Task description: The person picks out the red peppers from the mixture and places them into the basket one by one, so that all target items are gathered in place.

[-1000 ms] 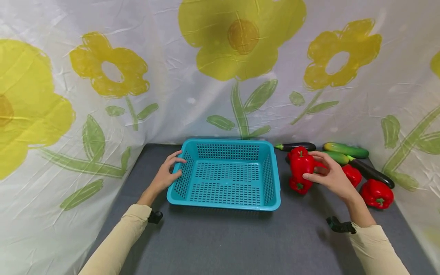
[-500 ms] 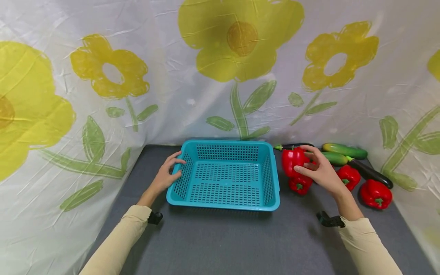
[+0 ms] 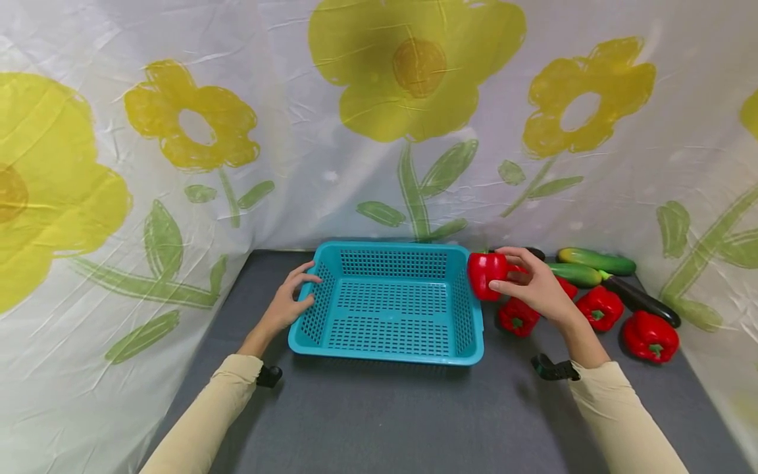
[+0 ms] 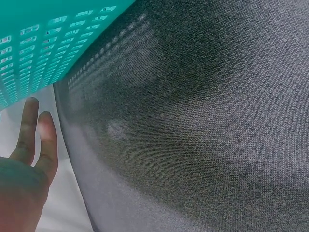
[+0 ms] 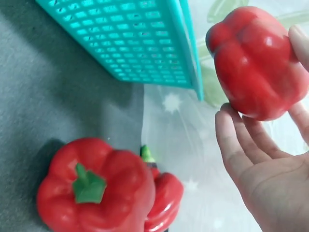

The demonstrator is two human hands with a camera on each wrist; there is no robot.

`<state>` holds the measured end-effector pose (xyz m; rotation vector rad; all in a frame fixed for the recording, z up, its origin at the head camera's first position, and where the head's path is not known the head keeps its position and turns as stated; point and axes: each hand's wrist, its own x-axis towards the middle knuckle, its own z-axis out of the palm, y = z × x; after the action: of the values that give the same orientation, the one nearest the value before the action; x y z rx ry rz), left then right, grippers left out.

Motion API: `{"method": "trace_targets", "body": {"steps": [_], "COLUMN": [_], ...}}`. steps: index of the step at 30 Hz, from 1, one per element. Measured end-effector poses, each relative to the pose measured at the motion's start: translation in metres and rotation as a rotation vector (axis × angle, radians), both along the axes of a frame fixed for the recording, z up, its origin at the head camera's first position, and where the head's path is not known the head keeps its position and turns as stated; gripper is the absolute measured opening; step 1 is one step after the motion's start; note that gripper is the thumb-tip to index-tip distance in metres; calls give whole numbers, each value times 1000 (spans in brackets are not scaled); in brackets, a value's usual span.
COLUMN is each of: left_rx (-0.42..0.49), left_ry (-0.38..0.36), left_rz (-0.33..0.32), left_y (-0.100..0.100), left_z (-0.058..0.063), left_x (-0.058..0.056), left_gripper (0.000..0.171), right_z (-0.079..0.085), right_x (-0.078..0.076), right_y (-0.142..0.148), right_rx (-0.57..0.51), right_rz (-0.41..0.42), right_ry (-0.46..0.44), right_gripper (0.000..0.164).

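A red bell pepper (image 3: pixel 487 276) is held in my right hand (image 3: pixel 535 286), between thumb and fingers. It is raised just beside the right rim of a turquoise plastic basket (image 3: pixel 385 359). The right wrist view shows this bell pepper (image 5: pixel 260 63) with its smooth lobed end towards the camera, higher than a pepper with a green stem (image 5: pixel 91 191). At the basket's left rim, my left hand (image 3: pixel 287 303) rests with fingers spread and tips over the edge. Two of its loosely extended fingers (image 4: pixel 30 128) show beside the basket wall in the left wrist view.
More red bell peppers (image 3: pixel 599 307) lie right of the basket, one (image 3: pixel 650 336) farthest right. Behind them are green zucchini-like vegetables (image 3: pixel 595 259) and dark eggplants (image 3: pixel 639 301). A flower-printed cloth (image 3: pixel 284 164) hangs behind the dark grey tabletop (image 3: pixel 379 415).
My right hand has carried the bell pepper left, from above the other peppers to the basket's right rim. The left hand and the basket have stayed in place.
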<state>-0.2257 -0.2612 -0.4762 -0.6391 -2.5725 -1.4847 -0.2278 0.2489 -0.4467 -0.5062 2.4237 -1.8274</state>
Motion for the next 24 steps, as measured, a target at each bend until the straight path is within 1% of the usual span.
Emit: {"method": "trace_targets", "body": {"steps": [4, 12, 19, 24], "left_rx": [6, 3, 3, 2], "left_ry": [-2, 15, 19, 20], "left_rz": [-3, -9, -6, -3], "left_y": [1, 0, 1, 1], "left_z": [0, 0, 2, 3], "left_x": [0, 0, 1, 2], "left_gripper": [31, 31, 31, 31], "right_z": [5, 15, 20, 24], "right_x": [-5, -15, -20, -23], "right_y": [-8, -30, -50, -64], "right_rx": [-12, 11, -4, -30], "right_rz": [20, 31, 19, 47], "right_ry": [1, 35, 0, -17], "right_gripper": [64, 64, 63, 64]}}
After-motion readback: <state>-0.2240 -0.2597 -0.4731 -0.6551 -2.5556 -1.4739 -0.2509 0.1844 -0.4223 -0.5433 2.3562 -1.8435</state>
